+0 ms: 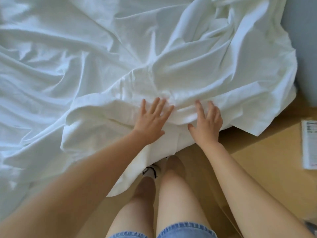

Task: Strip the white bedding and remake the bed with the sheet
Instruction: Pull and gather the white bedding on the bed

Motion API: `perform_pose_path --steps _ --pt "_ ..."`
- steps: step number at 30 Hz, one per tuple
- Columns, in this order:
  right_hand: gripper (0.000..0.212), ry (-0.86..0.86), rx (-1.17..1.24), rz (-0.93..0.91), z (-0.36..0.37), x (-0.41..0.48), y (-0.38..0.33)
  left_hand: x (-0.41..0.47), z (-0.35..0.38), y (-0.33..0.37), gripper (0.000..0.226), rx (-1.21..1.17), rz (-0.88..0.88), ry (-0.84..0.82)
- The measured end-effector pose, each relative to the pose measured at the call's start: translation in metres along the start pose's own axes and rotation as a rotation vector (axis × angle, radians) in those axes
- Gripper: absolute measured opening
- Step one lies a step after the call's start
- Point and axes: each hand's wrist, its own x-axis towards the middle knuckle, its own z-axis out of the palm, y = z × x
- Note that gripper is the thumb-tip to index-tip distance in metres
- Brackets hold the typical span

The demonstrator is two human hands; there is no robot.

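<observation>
My left grip [152,119] lies flat on the white sheet [103,57], fingers straight and spread, holding nothing. My right grip [206,121] is just beside it. Its fingers are a little bent and the tips press on a bunched fold, with nothing pinched as far as I can see. Both rest on the rumpled hem at the near edge of the bed, where the cloth spills over toward the wooden floor [257,169]. Beyond them the sheet lies in loose creases over the whole bed, hiding what is underneath.

I judge it light, soft and limp. Pushed, it will only fold up, and pulled from one point it will rope and drag. I would take a good pinch of the hem in each grip, set well apart, or start from the corner hanging off to my right. A printed paper [310,145] lies on the floor, well apart.
</observation>
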Motion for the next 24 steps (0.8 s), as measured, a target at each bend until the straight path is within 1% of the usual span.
perform_pose_path --steps 1,2,3,4,5,6,7,8,9,10,11,12,13,14,15,16,17,18,19,20,22,23,24 --pt "0.067 0.016 0.005 -0.004 0.0 0.004 0.009 0.014 -0.001 0.002 0.058 -0.056 -0.049 -0.017" --pt "0.058 0.044 0.027 -0.016 -0.002 0.009 0.016 0.028 -0.007 0.0 0.041 -0.206 -0.164 0.029" --pt "0.051 0.09 0.065 -0.022 -0.004 0.014 0.022 0.043 -0.016 -0.006 0.031 -0.409 -0.319 0.141" --pt "0.049 0.144 0.106 -0.016 -0.008 0.019 0.028 0.058 -0.03 -0.019 0.029 -0.598 -0.479 0.261" --pt "0.05 0.203 0.146 0.003 -0.013 0.025 0.031 0.071 -0.046 -0.036 0.031 -0.74 -0.62 0.365" --pt "0.053 0.247 0.18 0.026 -0.018 0.031 0.033 0.082 -0.061 -0.056 0.033 -0.815 -0.73 0.454" --pt "0.057 0.262 0.205 0.042 -0.022 0.036 0.033 0.091 -0.075 -0.075 0.035 -0.834 -0.808 0.498" --pt "0.061 0.248 0.227 0.048 -0.025 0.042 0.032 0.098 -0.087 -0.091 0.036 -0.805 -0.85 0.496" --pt "0.065 0.22 0.248 0.045 -0.027 0.047 0.03 0.103 -0.095 -0.101 0.037 -0.748 -0.855 0.461" --pt "0.068 0.189 0.27 0.036 -0.029 0.052 0.028 0.106 -0.1 -0.102 0.037 -0.672 -0.831 0.421" --pt "0.072 0.162 0.293 0.023 -0.03 0.057 0.027 0.107 -0.103 -0.095 0.04 -0.566 -0.775 0.381" --pt "0.076 0.134 0.311 0.006 -0.031 0.062 0.025 0.105 -0.102 -0.083 0.046 -0.437 -0.688 0.38" --pt "0.082 0.102 0.314 -0.025 -0.032 0.065 0.023 0.101 -0.098 -0.068 0.053 -0.305 -0.566 0.435" --pt "0.089 0.059 0.297 -0.069 -0.032 0.067 0.02 0.096 -0.091 -0.052 0.056 -0.21 -0.397 0.513" --pt "0.096 0.004 0.248 -0.122 -0.03 0.068 0.018 0.089 -0.082 -0.036 0.055 -0.149 -0.203 0.592" --pt "0.102 -0.064 0.174 -0.176 -0.028 0.068 0.015 0.08 -0.071 -0.023 0.048 -0.109 -0.027 0.643" --pt "0.104 -0.126 0.09 -0.218 -0.025 0.068 0.012 0.068 -0.059 -0.014 0.042 -0.082 0.072 0.63" --pt "0.1 -0.163 0.024 -0.242 -0.025 0.071 0.01 0.057 -0.048 -0.011 0.041 -0.049 0.087 0.57" --pt "0.089 -0.138 0.012 -0.266 -0.028 0.075 0.008 0.05 -0.039 -0.014 0.046 -0.03 0.019 0.482" --pt "0.069 -0.044 0.041 -0.318 -0.032 0.08 0.005 0.044 -0.032 -0.021 0.053 -0.021 -0.121 0.391" --pt "0.019 0.263 0.142 -0.449 -0.04 0.091 -0.001 0.037 -0.025 -0.042 0.064 -0.075 -0.48 0.265" --pt "0.01 0.372 0.178 -0.487 -0.047 0.097 -0.006 0.035 -0.025 -0.053 0.066 -0.138 -0.635 0.239" --pt "0.011 0.41 0.216 -0.53 -0.053 0.102 -0.012 0.034 -0.026 -0.063 0.065 -0.193 -0.756 0.239"
